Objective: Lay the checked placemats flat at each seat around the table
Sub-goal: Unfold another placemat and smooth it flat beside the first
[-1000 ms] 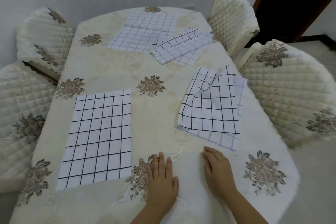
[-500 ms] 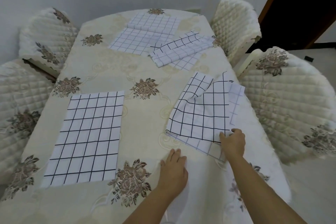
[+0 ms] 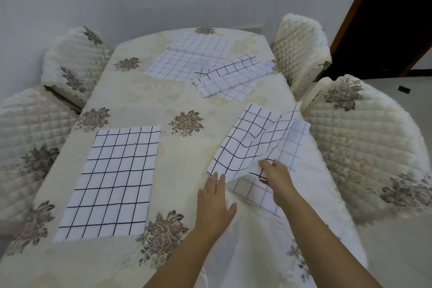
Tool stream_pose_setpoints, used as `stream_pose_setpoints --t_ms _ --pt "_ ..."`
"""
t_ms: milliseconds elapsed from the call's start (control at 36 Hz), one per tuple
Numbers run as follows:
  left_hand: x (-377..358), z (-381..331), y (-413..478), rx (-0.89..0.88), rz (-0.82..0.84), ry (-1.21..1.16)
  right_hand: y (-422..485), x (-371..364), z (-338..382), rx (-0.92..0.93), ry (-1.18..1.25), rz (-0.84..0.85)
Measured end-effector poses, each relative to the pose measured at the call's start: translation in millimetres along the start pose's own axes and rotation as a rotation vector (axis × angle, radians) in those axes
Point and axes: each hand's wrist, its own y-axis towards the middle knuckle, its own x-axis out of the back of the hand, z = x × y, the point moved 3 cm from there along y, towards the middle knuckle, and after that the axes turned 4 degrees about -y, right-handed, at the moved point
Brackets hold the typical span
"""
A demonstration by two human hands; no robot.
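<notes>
A black-checked placemat (image 3: 112, 177) lies flat at the near left seat. At the near right, a rumpled black-checked placemat (image 3: 247, 145) rests on a pale blue-checked one (image 3: 259, 194). My right hand (image 3: 278, 177) pinches the rumpled mat's near edge and lifts it off the lower mat. My left hand (image 3: 214, 203) lies flat with fingers spread, its fingertips touching the mat's near left corner. At the far end, two flat blue-checked mats (image 3: 187, 61) overlap, and a crumpled pile of mats (image 3: 231, 77) sits to their right.
The table (image 3: 187, 105) wears a cream cloth with floral motifs. Quilted chairs stand around it: two at the left (image 3: 32, 138), one at the far right (image 3: 299, 49), one at the near right (image 3: 364, 142). A dark doorway (image 3: 397, 11) opens at upper right.
Both hands moved from the table's near edge up to the right-hand mats. My right hand has taken hold of the black-checked mat's near edge and raised it, and the view has tilted up.
</notes>
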Motion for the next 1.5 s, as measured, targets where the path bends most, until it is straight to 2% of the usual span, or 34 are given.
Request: stream_pose_setpoints --t_ms 194,278,389,500,639,750,889,1000,1083,1167,1306,1389,1500 --pt "41.2 -21.0 9.3 -0.048 -0.101 -0.007 -42.2 -7.9 57.7 0.141 0.166 0.113" --pt "67.9 -29.7 7.3 -0.085 -0.223 -0.163 -62.0 -9.9 81.0 0.202 0.181 0.135" --pt "115.9 -44.5 -7.7 -0.222 -0.456 -0.378 -92.4 -17.3 108.9 0.325 0.215 0.179" --pt "164.0 -56.8 -31.1 -0.325 -0.519 -0.525 -127.9 -33.6 126.2 0.447 0.200 0.246" --pt "210.9 -64.4 -55.9 -0.446 -0.621 -0.548 -153.5 -49.2 140.1 0.561 0.102 0.266" --pt "240.9 -60.5 -66.5 -0.535 -0.738 -0.445 -171.7 -53.9 158.3 0.646 0.016 0.208" --pt "282.4 -50.7 -77.9 -0.454 -0.741 -0.584 -192.7 -42.0 188.3 0.865 0.015 0.187" --pt "313.9 -44.4 -91.7 -0.466 -0.769 -0.703 -202.5 -26.5 216.6 1.108 -0.260 -0.006" --pt "331.7 -41.3 -99.5 -0.520 -0.765 -0.722 -210.2 -27.3 239.5 1.218 -0.471 -0.003" --pt "345.5 -37.6 -105.7 -0.559 -0.794 -0.734 -212.2 -36.6 257.0 1.212 -0.675 0.071" --pt "366.4 -27.9 -116.3 -0.540 -0.871 -0.824 -194.1 -45.6 265.4 1.079 -0.929 0.127" --pt "381.5 -16.1 -120.9 -0.535 -0.927 -0.825 -183.2 -43.3 263.1 1.050 -0.945 0.106" --pt "401.7 6.3 -126.2 -0.488 -0.987 -0.848 -180.6 -38.2 265.8 1.031 -0.830 0.097"
